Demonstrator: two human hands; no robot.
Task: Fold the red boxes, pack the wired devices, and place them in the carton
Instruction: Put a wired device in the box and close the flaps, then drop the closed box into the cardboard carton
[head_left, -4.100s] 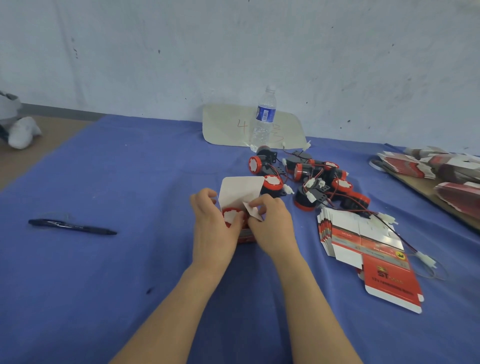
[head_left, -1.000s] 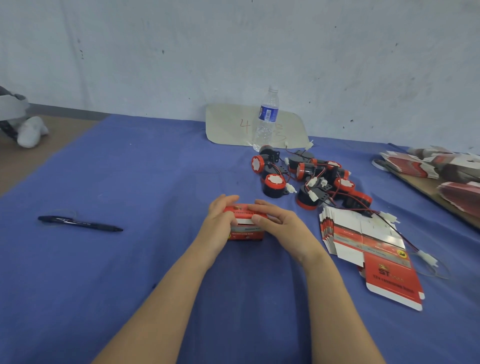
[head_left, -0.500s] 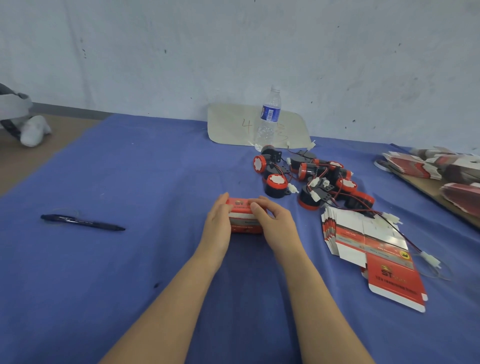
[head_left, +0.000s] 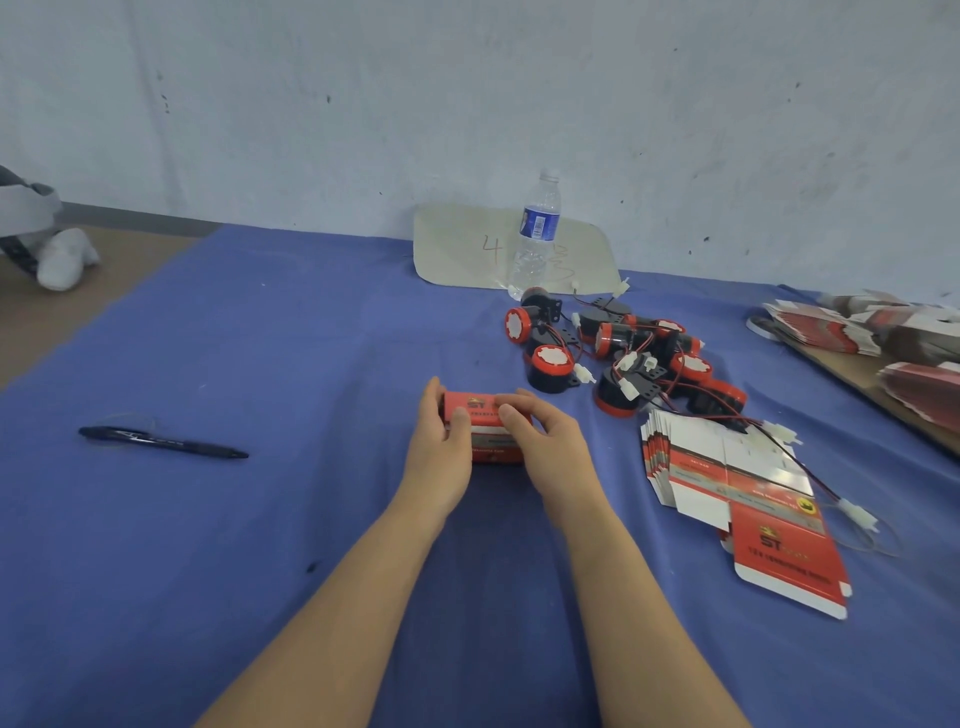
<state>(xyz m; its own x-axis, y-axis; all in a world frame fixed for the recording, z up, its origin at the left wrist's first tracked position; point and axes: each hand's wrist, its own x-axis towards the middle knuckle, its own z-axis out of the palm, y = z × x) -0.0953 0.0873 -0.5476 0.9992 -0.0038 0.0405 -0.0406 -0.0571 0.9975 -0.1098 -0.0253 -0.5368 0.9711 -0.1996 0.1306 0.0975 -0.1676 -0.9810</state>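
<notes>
A closed red box (head_left: 488, 449) sits on the blue cloth (head_left: 260, 519) near the middle of the table, straight ahead of the person, held from both ends. The left hand (head_left: 439, 447) grips its left end, thumb laid across the top face and fingers wrapped round the far side. The right hand (head_left: 550, 441) covers the right end with its fingers curled over the top edge.

Just beyond and to the right lies a tangled heap of wired devices (head_left: 623, 353), black round bodies with red rims, white caps and thin red and black leads ending in white plugs. One lead runs out of the heap to a white plug (head_left: 857, 517) lying on the cloth. Near the right hand is a fanned stack of flat box blanks (head_left: 727, 467), red and white, with one blank sticking out of it toward the person.

Behind the heap a clear water bottle (head_left: 535, 234) stands upright in front of a pale cardboard sheet (head_left: 467, 244) that leans on the wall and bears a handwritten 4. A dark pen (head_left: 161, 441) lies well to the left of the box. At the right edge a brown board (head_left: 852, 371) carries more bundles of blanks (head_left: 826, 332).

The wall (head_left: 467, 104) is pale, scuffed and speckled. Left of the cloth shows brown floor (head_left: 104, 291), with a white and grey bundle (head_left: 65, 260) on it.
</notes>
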